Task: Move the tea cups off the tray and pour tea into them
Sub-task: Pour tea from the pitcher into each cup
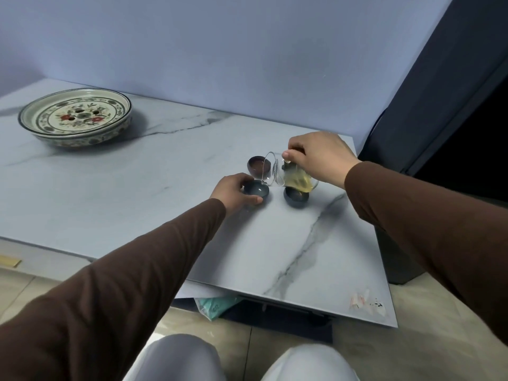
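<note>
A painted tray [74, 116] sits far left on the table [137, 188], well apart from the cups. The left hand [233, 191] curls around a blue cup [256, 191]. A brown cup [257, 166] stands behind it. The right hand [319, 158] grips a glass pitcher [291, 177], tilted toward the blue cup, above a third cup [296, 198].

Three small dark cups stand upright off the tray [75, 116]: blue cup [63, 191], brown cup [257, 165] at its 12 o'clock, grey cup [296, 198] at 3. A glass pitcher [291, 174], tipped leftward, holds yellow tea above them.
</note>
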### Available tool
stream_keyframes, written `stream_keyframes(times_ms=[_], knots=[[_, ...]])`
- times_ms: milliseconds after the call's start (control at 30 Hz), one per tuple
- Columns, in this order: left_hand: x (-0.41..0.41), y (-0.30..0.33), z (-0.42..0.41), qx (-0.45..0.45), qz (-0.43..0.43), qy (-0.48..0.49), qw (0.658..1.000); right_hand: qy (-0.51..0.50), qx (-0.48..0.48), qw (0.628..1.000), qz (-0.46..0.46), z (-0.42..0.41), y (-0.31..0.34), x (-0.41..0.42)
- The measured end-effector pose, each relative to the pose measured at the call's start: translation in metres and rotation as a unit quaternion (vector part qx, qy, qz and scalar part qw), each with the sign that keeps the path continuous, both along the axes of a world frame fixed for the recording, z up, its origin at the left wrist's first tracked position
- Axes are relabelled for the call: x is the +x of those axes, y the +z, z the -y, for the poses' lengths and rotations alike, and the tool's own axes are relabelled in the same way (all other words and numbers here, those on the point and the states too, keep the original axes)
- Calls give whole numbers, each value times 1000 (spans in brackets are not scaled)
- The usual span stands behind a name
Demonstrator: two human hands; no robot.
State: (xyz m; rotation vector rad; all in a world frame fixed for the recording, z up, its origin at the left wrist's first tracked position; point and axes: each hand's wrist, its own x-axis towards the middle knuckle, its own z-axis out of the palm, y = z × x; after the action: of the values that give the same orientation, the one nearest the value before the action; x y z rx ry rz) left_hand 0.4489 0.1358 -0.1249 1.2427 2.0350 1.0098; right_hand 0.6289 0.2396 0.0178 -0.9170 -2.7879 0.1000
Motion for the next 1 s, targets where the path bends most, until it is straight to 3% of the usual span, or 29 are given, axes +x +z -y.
stream_keyframes(times_ms=[233,1000], knots=[[-1,1,-1,10,-2,-5,1000,30,58,997,40,10,5,-11],[0,6,0,-3,-32,-8,999,40,113,991,63,16,23,-22]])
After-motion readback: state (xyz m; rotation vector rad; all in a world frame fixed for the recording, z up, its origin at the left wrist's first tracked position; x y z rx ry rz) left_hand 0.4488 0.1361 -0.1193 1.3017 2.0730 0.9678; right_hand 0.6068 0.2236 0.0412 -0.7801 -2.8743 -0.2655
